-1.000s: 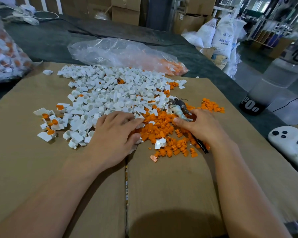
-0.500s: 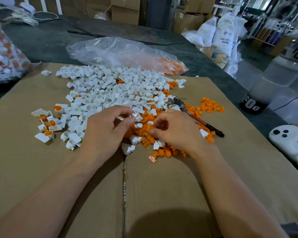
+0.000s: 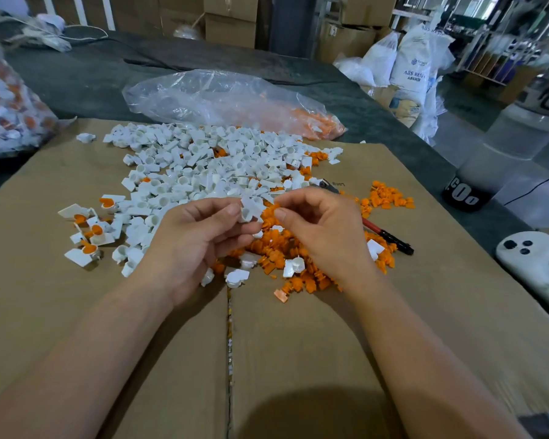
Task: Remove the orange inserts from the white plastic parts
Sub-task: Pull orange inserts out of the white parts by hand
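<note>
My left hand (image 3: 192,240) pinches a small white plastic part (image 3: 251,209), lifted a little above the cardboard. My right hand (image 3: 322,229) is curled beside it, thumb and forefinger at the part's right edge; whether they grip it I cannot tell. Below the hands lies a heap of loose orange inserts (image 3: 286,251). Behind them spreads a big pile of white parts (image 3: 210,166). At the left lie a few white parts with orange inserts still in them (image 3: 91,236).
Red-handled pliers (image 3: 384,234) lie on the cardboard sheet (image 3: 298,343) right of my right hand. A clear plastic bag (image 3: 222,99) lies behind the pile, another bag of parts (image 3: 10,112) at far left. A white controller (image 3: 533,258) rests at the right edge.
My right hand let go of the pliers and left them on the cardboard. My left hand picked a white part from the pile, and both hands rose and met over the orange heap.
</note>
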